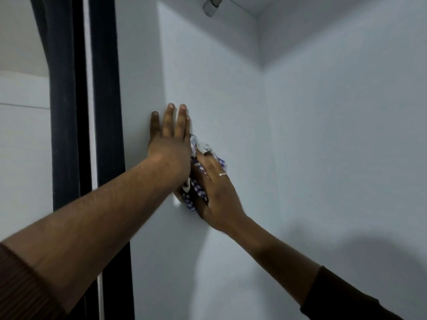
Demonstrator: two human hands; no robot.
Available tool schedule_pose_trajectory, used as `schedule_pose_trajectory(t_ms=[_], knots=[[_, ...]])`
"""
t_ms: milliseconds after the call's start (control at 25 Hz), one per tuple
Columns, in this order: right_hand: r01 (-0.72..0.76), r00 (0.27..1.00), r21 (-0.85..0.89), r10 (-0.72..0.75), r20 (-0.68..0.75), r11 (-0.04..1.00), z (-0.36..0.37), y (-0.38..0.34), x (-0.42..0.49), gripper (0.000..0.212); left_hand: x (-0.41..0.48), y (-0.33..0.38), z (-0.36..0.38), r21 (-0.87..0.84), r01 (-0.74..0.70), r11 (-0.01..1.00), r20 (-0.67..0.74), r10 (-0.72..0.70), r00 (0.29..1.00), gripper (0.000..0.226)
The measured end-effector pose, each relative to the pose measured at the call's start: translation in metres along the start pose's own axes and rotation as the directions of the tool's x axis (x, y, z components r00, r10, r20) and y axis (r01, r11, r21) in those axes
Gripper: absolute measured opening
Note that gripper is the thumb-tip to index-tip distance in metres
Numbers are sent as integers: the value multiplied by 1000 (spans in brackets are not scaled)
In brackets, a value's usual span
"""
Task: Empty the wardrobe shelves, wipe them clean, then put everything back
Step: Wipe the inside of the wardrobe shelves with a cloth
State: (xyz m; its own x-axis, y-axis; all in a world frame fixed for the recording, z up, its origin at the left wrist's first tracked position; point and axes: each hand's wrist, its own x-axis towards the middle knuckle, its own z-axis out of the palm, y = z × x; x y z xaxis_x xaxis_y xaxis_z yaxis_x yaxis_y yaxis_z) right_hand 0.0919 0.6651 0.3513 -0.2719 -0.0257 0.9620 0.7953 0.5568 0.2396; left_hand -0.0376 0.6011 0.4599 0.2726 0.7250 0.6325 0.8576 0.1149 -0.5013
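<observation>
A: What does the wardrobe (231, 93) hold?

B: Only two hands and one cloth, as far as this view goes. Its white panels meet in a corner at upper right, and a single grey rail bracket (211, 6) sits at the top edge of the left side panel.

A: Where is the cloth?

B: The blue-and-white checked cloth (196, 179) is bunched against the left side panel, roughly midway up it and near its front edge. It lies between the two hands, and both partly cover it.

A: What is the right hand doing?

B: The right hand (213, 192) grasps the cloth, its fingers bent over the wad and pressing it to the panel. One ring (222, 174) shows on a finger. The hand is somewhat blurred.

A: And the left?

B: The left hand (169, 144) is released, holding nothing. Its fingers are straight and point upward, the palm flat on the same panel just beside the cloth, on the side nearer the front edge. Its wrist overlaps the cloth's left part.

A: Anything else around?

B: Two dark vertical strips (69, 112) stand beyond the panel's front edge, with a pale wall (23, 146) farther left. Both forearms are bare, with one dark sleeve (346, 303) at lower right and one brown sleeve (20, 289) at lower left.
</observation>
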Motion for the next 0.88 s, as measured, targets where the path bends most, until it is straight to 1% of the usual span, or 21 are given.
schedule_pose_trajectory(t_ms=[40,80,120,160,200,240,280,320,360,400,440,480,520,560,600,640,680,720,760,800,880], knots=[[56,998,5,-56,1,998,-4,8,-5,55,-1,-1,0,11,-7,1000,-9,7,1000,146],[22,999,52,-20,-42,998,-9,23,-11,50,-1,-4,-1,33,-14,999,-11,14,1000,155],[-118,987,97,127,-99,988,-14,47,-18,44,-3,-5,-1,54,-22,998,-4,23,1000,163],[-283,942,77,292,-164,956,-19,81,-23,41,-4,-5,-2,55,-28,998,12,27,1000,167],[-471,862,35,468,-196,881,-24,112,-30,43,-4,-4,-2,48,-29,998,32,27,999,169],[-612,769,82,616,-171,787,-28,126,-35,49,-3,-4,-2,39,-28,999,53,26,998,170],[-665,710,129,676,-198,736,-26,125,-33,54,-3,-4,-2,32,-28,999,67,26,997,170],[-647,720,155,665,-199,746,-21,104,-29,55,-5,-3,-4,18,-25,1000,72,23,997,169],[-580,784,144,597,-169,802,-12,71,-27,53,-6,-1,-6,7,-27,1000,63,26,998,166],[-477,858,123,492,-151,870,-6,32,-26,53,-9,1,-6,-10,-35,999,43,35,998,159],[-341,930,137,355,-92,930,2,-5,-30,58,-12,5,-4,-34,-57,998,6,57,998,144],[-202,978,177,207,-10,963,9,-32,-36,62,-15,9,1,-40,-96,995,-25,95,995,124],[-80,997,186,76,31,979,11,-42,-42,61,-21,14,6,-33,-126,991,-26,126,992,109],[1,1000,156,-5,22,988,8,-33,-48,58,-29,19,14,-19,-135,991,-11,135,991,110],[-2,1000,121,4,-18,993,1,-14,-52,56,-39,26,24,-4,-118,993,16,118,993,126],[-92,994,106,98,-48,990,-8,13,-60,55,-50,31,33,2,-87,996,46,86,995,145],[-269,956,92,278,-97,959,-17,40,-65,54,-61,36,43,1,-61,998,63,61,996,158],[-460,877,57,463,-131,886,-27,68,-71,53,-71,42,52,-10,-43,999,72,44,996,164],[-608,784,7,603,-146,794,-37,87,-74,56,-77,49,61,-27,-29,999,70,31,997,168],[-668,739,-35,656,-155,744,-40,99,-79,59,-80,54,67,-31,-22,999,62,24,998,170],[-607,791,-59,594,-147,793,-31,88,-82,59,-80,63,71,-18,-1,1000,36,1,999,175]])
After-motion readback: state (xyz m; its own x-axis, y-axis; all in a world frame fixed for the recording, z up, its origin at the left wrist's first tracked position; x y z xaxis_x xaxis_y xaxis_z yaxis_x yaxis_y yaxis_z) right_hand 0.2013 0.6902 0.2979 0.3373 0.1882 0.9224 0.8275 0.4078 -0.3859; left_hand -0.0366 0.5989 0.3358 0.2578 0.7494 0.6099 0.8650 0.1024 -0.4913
